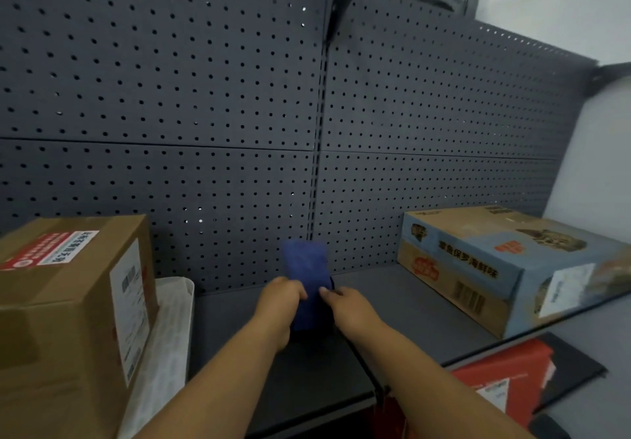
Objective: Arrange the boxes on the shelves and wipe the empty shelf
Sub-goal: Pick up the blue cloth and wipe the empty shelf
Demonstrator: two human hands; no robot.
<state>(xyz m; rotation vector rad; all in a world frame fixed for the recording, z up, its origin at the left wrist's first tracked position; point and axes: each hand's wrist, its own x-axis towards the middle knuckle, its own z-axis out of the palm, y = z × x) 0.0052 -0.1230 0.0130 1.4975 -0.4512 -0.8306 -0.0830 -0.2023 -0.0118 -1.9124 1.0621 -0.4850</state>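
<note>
left grip pinching blue cloth left edge | right grip pinching right edge | cloth upright between them

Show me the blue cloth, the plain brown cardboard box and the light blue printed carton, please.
blue cloth point(305, 264), head view: upper part, below its top edge.
plain brown cardboard box point(61, 329), head view: bare front face.
light blue printed carton point(485, 230), head view: top face.
</note>
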